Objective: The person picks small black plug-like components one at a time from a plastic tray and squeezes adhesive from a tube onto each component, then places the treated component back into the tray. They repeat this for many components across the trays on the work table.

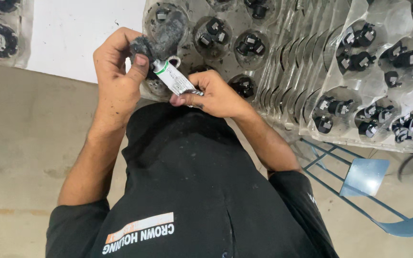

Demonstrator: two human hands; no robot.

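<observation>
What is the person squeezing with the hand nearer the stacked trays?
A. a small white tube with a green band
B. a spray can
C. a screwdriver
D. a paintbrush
A: the right hand grips a small white tube with a green band, its tip against the dark part in the left hand.

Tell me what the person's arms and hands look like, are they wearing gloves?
No gloves. Both the left hand and right hand are bare, smudged with dark grime. The forearms are bare too, and short black sleeves end near the elbows.
</observation>
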